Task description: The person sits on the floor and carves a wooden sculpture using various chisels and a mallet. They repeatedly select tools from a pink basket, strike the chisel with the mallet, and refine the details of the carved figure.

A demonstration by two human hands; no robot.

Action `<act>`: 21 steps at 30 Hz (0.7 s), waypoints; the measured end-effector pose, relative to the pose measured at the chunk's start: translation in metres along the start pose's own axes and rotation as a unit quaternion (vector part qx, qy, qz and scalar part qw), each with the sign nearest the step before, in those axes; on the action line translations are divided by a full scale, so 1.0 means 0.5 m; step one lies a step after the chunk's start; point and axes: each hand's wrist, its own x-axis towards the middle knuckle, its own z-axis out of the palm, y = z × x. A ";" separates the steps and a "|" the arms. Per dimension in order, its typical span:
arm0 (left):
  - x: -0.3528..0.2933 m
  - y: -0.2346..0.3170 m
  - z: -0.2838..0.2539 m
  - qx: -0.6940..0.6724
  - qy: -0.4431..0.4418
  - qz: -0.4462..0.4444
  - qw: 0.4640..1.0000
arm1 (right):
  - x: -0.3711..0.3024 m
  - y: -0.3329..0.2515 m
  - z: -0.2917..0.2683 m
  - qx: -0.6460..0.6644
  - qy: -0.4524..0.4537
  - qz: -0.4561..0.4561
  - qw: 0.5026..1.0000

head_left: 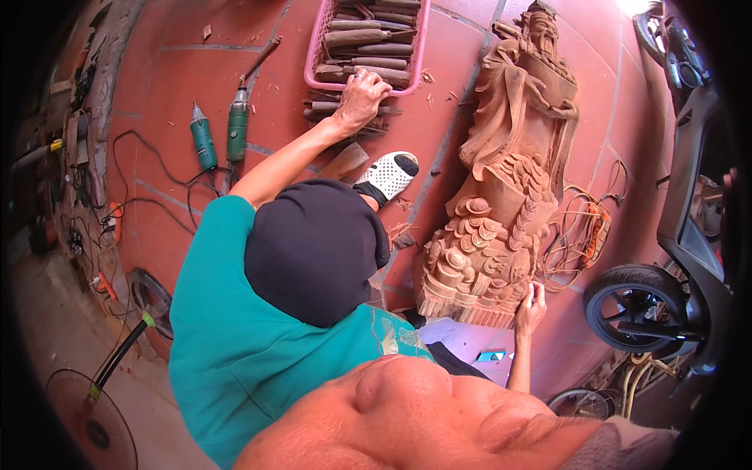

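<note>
My left hand (364,100) reaches to the near rim of a pink plastic basket (312,63), a ring on one finger. Its fingers are bent and close together, and what lies beneath them is hidden. Several wood-handled carving tools (368,37) fill the basket. More tools (323,105) lie on the floor under that hand. At my right, a large carved wooden statue (509,172) lies on its back, with robed figure, coins and ingots in relief. My right hand (531,309) is beside the statue's base, fingers loosely apart, with nothing visible in them.
Two green power tools (202,139) with dark cords lie on the red tile floor at left. A fan (94,427) stands at lower left. An orange extension cord (597,233) lies right of the statue, near a motorbike wheel (634,307). Wood chips (403,233) litter the tiles.
</note>
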 end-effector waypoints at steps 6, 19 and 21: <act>-0.017 0.016 -0.031 0.005 -0.024 0.001 1.000 | 0.007 -0.009 0.000 0.002 -0.002 0.004 1.000; 0.048 -0.095 -0.157 -0.012 0.129 -0.061 0.990 | 0.007 -0.024 -0.002 0.016 -0.015 0.032 0.999; 0.056 -0.188 -0.184 0.049 0.127 -0.103 0.985 | 0.010 -0.015 0.002 0.012 -0.019 0.035 0.999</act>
